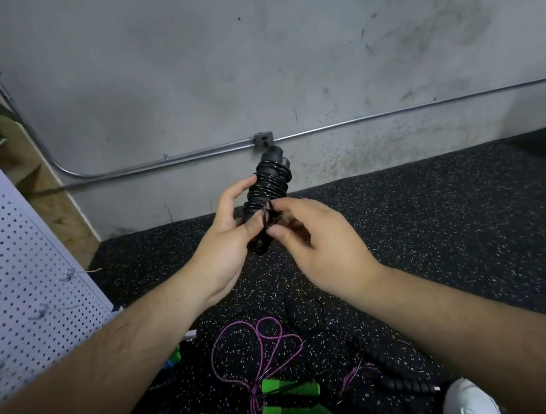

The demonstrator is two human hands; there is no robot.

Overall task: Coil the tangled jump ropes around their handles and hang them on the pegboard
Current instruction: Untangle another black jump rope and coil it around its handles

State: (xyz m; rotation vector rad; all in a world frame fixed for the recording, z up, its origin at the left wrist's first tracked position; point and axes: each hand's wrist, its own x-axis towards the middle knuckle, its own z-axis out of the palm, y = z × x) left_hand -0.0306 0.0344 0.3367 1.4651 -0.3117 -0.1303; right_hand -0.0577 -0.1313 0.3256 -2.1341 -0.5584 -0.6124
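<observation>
Behind the left hand point(221, 247) and right hand point(322, 252) rose a rough grey concrete wall point(178, 63), and beneath them lay a black rubber floor point(438, 221) flecked white. Left of the left hand stood a white perforated pegboard point(6, 256). The left hand curled round the lower end of two matte black handles point(267, 183), held upright, with thin glossy cord point(268, 219) wound tightly round them. The right hand pinched a loose loop of that cord beside the left thumb. Below both wrists a thin purple rope point(242, 334) sprawled in loops by ribbed green handles point(280, 386).
</observation>
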